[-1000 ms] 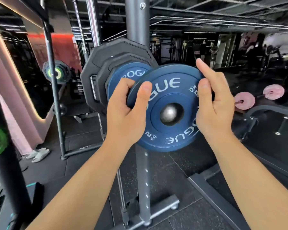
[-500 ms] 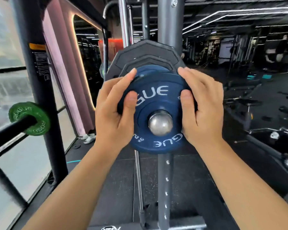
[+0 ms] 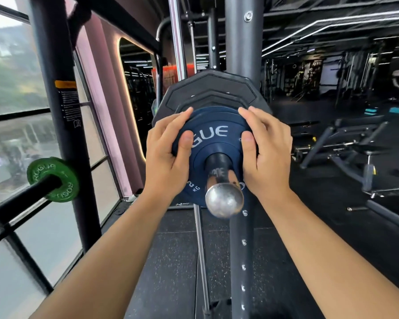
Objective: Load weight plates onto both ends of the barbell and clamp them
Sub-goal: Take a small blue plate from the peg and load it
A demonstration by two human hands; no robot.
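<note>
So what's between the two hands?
The blue plate, gripped at its edges by the left hand and right hand, with the bar poking through its hole. Head view.

Arms are reaching forward; left hand [image 3: 168,157] and right hand [image 3: 266,155] are gripping the plate [image 3: 217,122] by opposite edges, thumbs seemingly pressing its face.

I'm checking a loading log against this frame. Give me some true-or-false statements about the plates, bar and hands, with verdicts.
The blue plate is threaded on the barbell sleeve. True.
Only the left hand holds the blue plate. False: the right hand grips it too.
Black plates sit behind the blue plate. True.
A clamp sits in front of the blue plate. False: none shows there.
The green plate shares that sleeve. False: it's on a separate black bar.
</note>
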